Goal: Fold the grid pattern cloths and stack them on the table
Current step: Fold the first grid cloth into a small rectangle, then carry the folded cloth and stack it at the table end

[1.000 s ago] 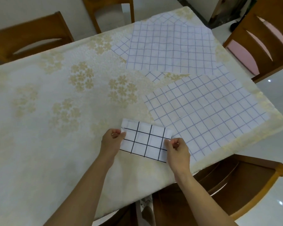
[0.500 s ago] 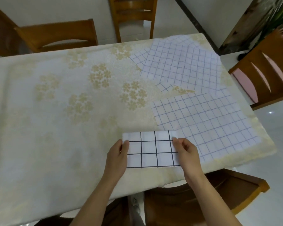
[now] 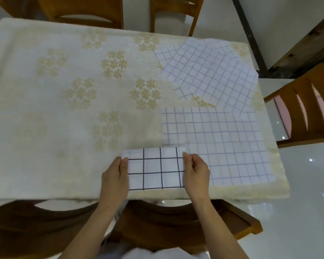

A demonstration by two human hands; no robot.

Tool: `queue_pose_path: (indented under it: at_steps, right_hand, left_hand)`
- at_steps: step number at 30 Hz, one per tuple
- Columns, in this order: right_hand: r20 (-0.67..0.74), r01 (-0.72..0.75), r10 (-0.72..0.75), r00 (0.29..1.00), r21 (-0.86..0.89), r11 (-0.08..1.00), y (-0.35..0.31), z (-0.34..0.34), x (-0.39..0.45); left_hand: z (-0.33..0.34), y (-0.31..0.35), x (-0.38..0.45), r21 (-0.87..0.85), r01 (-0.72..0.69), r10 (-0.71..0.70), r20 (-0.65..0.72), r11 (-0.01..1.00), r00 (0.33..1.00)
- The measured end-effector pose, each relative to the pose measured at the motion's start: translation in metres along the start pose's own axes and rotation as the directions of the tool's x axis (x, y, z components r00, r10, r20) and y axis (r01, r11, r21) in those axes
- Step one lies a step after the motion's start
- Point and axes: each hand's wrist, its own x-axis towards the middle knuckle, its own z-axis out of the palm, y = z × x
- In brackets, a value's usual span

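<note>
A folded white cloth with a bold black grid [image 3: 154,168] lies near the table's front edge. My left hand [image 3: 115,176] pinches its left edge and my right hand [image 3: 195,173] pinches its right edge. Its right side overlaps an unfolded cloth with a fine purple grid [image 3: 219,143] that lies flat to the right. Behind that one, more unfolded fine-grid cloths [image 3: 209,71] lie overlapped at the far right corner.
The table [image 3: 64,109] wears a cream cloth with gold flower prints. Wooden chairs stand at the far side [image 3: 82,14], at the right [image 3: 307,109] and tucked under the front edge [image 3: 166,221]. A glossy white floor lies to the right.
The view has swung so the table looks square-on. The folded cloth has turned straight with the front edge and sits closer to it, both hands still at its two ends.
</note>
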Motion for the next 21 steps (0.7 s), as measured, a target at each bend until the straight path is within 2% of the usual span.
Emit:
queue_pose_path:
  at_steps: [5, 10, 14, 21]
  right_hand:
    - [0.179, 0.093, -0.094, 0.979, 0.012, 0.996, 0.003, -0.001, 0.005]
    - [0.342, 0.170, -0.166, 0.925, 0.020, 0.985, -0.012, 0.024, -0.002]
    - [0.472, 0.206, -0.191, 0.861, 0.020, 0.978, -0.029, 0.052, -0.018]
    - [0.643, 0.312, -0.246, 0.725, 0.013, 0.950, -0.047, 0.108, -0.065]
  left_hand:
    - [-0.002, -0.010, -0.024, 0.001, 0.049, -0.048, -0.141, 0.999, 0.989]
    - [-0.026, -0.023, -0.051, -0.027, 0.105, -0.108, -0.320, 0.994, 0.941]
    - [-0.052, -0.038, -0.077, -0.045, 0.169, -0.170, -0.465, 0.985, 0.869]
    - [-0.092, -0.068, -0.134, -0.186, 0.237, -0.302, -0.625, 0.953, 0.720]
